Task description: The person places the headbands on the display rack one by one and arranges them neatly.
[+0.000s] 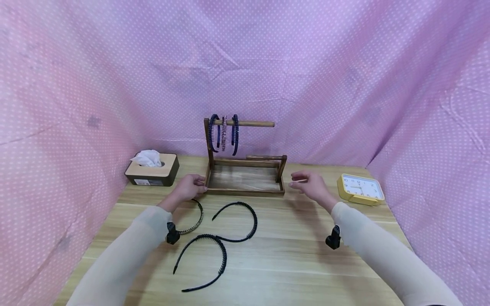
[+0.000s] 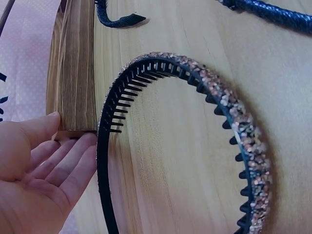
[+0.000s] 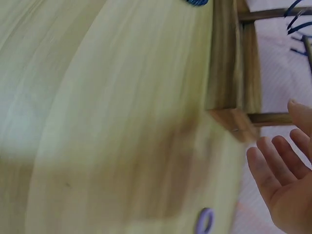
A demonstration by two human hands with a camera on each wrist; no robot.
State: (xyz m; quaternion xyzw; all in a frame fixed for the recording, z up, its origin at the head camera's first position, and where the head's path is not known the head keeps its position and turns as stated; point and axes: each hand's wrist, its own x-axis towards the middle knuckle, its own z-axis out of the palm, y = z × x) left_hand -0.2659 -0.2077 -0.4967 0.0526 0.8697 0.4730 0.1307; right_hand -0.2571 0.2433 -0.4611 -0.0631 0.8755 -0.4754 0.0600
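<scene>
Your left hand is loosely spread, with the thumb and fingertips touching the front left corner of a wooden rack; the fingers are nearly straight, not curled round it. Your right hand is open and holds nothing, fingers lightly bent, just beside the rack's right end and apart from it.

The rack stands upright between your hands, towards the back of the worktop. Its tall upper bar carries a dark headband nearest the post, a pinkish headband next, then a second dark headband. The short lower bar at the right is bare.

Below your left wrist lies a glittery headband, partly hidden in the head view. To its right is a black toothed headband, and a nearer black headband meets its end.

Further out, a tissue box sits to your left and a yellow clock to your right. The right wrist view also shows a purple ring on the worktop. A pink dotted curtain hangs behind.
</scene>
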